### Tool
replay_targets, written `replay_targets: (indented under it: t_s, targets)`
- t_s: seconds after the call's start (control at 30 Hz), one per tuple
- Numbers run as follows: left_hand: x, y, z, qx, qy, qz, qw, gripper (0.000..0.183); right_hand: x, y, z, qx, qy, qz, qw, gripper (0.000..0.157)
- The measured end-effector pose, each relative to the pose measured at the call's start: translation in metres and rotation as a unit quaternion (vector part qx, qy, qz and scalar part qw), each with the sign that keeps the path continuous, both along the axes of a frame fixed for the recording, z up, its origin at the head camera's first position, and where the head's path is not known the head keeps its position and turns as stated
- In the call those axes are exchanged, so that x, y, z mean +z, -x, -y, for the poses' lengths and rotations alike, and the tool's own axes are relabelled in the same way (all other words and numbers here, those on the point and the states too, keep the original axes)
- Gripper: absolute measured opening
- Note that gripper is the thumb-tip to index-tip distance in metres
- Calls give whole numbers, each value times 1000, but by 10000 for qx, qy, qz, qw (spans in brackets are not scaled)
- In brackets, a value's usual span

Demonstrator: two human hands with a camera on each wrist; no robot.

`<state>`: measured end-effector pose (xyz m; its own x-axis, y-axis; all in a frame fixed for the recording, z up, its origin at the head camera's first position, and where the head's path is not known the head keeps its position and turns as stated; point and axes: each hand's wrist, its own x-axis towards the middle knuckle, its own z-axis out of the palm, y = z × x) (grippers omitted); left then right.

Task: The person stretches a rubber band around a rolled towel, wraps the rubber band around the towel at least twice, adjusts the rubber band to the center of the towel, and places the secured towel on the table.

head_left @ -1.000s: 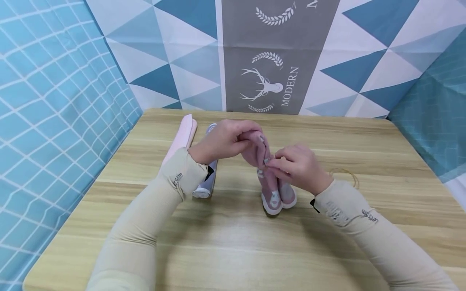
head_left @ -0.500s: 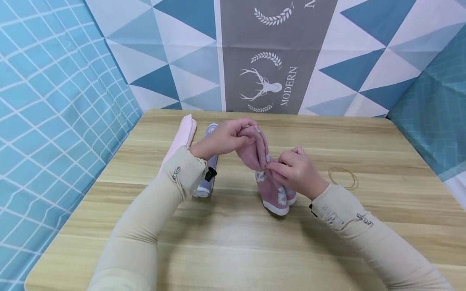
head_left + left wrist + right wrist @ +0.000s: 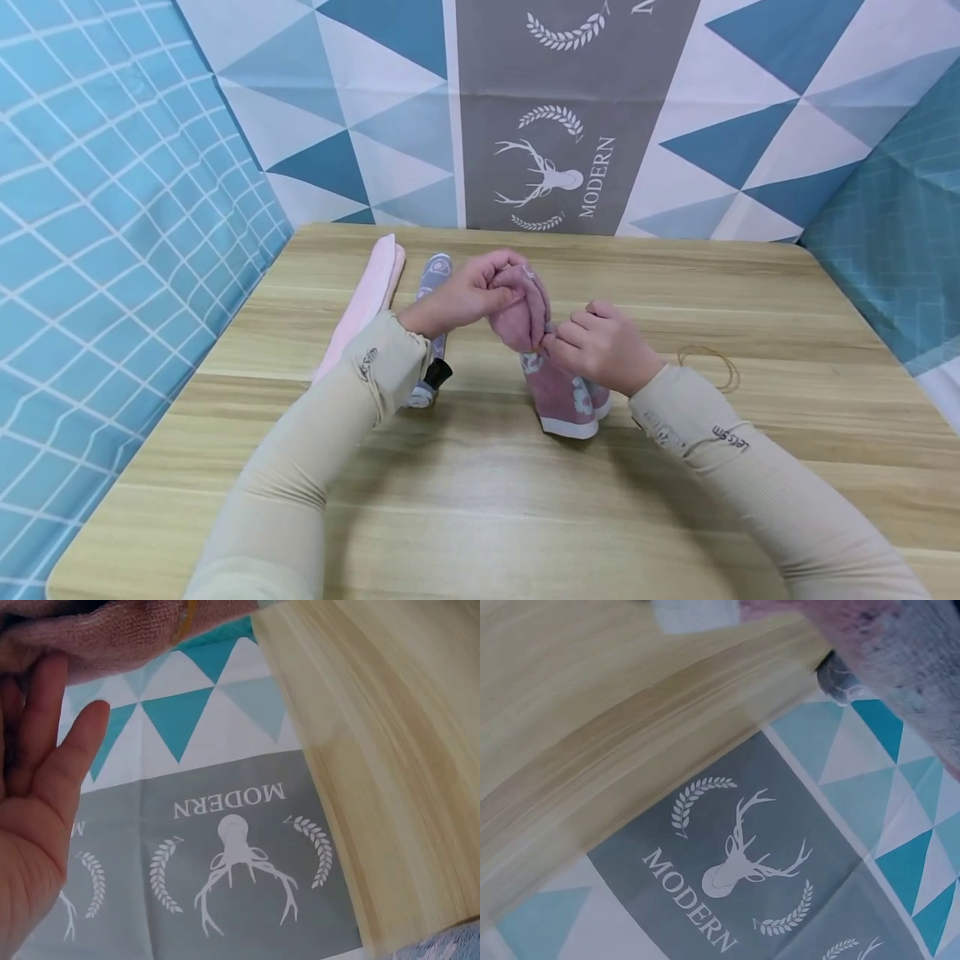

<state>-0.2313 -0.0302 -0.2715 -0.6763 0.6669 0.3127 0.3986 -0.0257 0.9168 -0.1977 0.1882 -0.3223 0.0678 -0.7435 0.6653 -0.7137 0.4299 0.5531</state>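
A pink towel (image 3: 556, 392) with pale flowers and a white hem is bunched upright over the table, narrow at its middle. My left hand (image 3: 474, 292) grips its folded top from the left, thumb in front. Low on the right side, my right hand (image 3: 600, 346) pinches the narrowed middle with curled fingers. A yellow rubber band (image 3: 186, 621) lies across the terry cloth in the left wrist view, by the towel's fold. In the right wrist view the towel (image 3: 900, 660) fills the upper right corner, blurred, and the right fingers are out of sight.
Left of the towel lie a grey-blue patterned rolled towel (image 3: 433, 279) and a folded light pink towel (image 3: 367, 296), partly behind the left sleeve. Loose yellow rubber bands (image 3: 723, 367) lie right of the right hand. A patterned cloth backdrop (image 3: 405, 108) stands behind the wooden table (image 3: 480, 517).
The towel's lower end has turned, showing one broad flowered face where two ends showed before. My right hand has shifted slightly left, its fingers more curled; the left keeps its grip.
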Motion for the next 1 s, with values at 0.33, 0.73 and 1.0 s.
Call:
replay_targets:
  t_s: [0.33,0.73,1.0]
  targets:
    - [4,-10,-4,1009,919,-1695,9760,19,3,1,-3,19,121,1112,9937,6]
    - [13,-4,-1,1999,1687,-3664,8929,19,17,-2,-2,74,64,1619,9868,16]
    - [14,4,4,2310,1510,-3542,8935,16,8,-7,-9,0,42,1874,9823,23]
